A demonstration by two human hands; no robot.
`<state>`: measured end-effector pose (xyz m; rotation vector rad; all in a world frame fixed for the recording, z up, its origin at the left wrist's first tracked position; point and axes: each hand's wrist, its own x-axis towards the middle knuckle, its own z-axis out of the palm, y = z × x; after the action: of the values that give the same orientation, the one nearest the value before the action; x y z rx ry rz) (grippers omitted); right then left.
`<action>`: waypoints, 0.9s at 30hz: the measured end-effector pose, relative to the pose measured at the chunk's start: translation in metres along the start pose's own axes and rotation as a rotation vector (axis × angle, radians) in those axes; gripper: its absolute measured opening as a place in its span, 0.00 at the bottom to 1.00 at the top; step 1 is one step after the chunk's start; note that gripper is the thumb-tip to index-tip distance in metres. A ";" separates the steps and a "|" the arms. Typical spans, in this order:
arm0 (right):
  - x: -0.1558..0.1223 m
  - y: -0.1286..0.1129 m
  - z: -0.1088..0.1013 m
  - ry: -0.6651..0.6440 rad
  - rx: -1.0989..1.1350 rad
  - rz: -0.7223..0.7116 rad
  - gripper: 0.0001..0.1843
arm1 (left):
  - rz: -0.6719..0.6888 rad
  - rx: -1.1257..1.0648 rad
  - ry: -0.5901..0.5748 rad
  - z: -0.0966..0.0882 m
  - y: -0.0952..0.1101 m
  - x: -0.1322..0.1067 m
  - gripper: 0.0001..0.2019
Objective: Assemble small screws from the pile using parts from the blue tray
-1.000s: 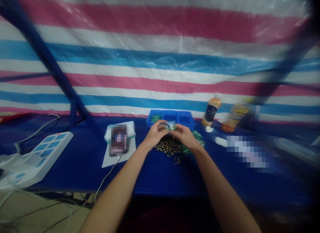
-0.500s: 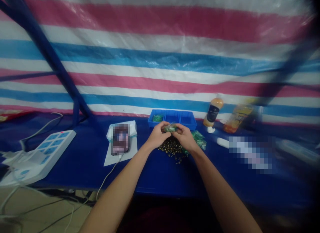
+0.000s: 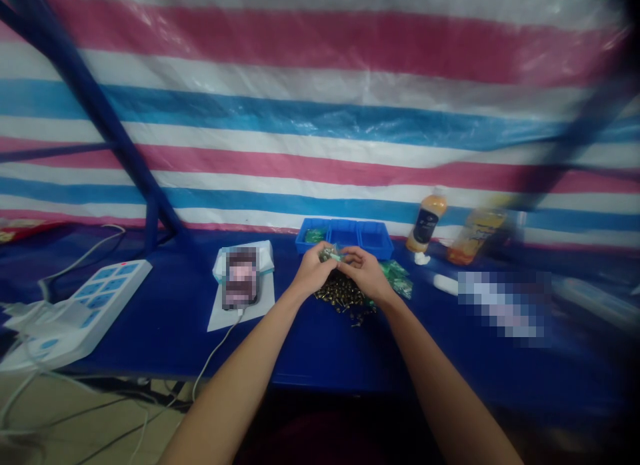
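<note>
Small clear plastic packet (image 3: 330,254), pale green showing through, film creased and shiny. I see it gripped in the left hand (image 3: 314,272), raised above a heap of brass-coloured parts (image 3: 343,292). Right edge meets the right hand (image 3: 369,274); pinched or merely touched, I can't tell. Contents too blurred for me.

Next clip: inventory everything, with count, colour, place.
small bag: one, greenish, centre
metal pieces: pile, brassy, centre
tray: one, blue, behind pile
packets: several, green, beside pile and in tray
bottles: two, orange, back right
scrap: one, white, before bottles
pale items: at least two, right
phone: one, dark, on white pack and paper
power strip: one, white, left
cables: several, mostly white, left
table: one, blue, under pile
bars: several, blue, both sides
sheet: one, striped, behind table
left hand: one, holding bag
right hand: one, at bag
</note>
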<state>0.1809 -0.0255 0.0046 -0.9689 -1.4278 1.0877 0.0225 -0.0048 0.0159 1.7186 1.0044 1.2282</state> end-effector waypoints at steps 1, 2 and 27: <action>0.000 0.000 0.000 -0.003 0.000 -0.001 0.23 | 0.003 -0.003 0.000 0.000 0.001 0.000 0.06; 0.000 -0.001 0.000 -0.002 -0.001 -0.003 0.21 | 0.005 -0.015 0.000 0.000 0.002 -0.001 0.08; -0.003 -0.012 -0.009 -0.098 0.009 0.060 0.14 | 0.022 -0.160 -0.078 -0.001 0.004 0.001 0.10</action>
<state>0.1900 -0.0304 0.0163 -0.9686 -1.4800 1.1991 0.0223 -0.0056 0.0195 1.6432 0.8216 1.2124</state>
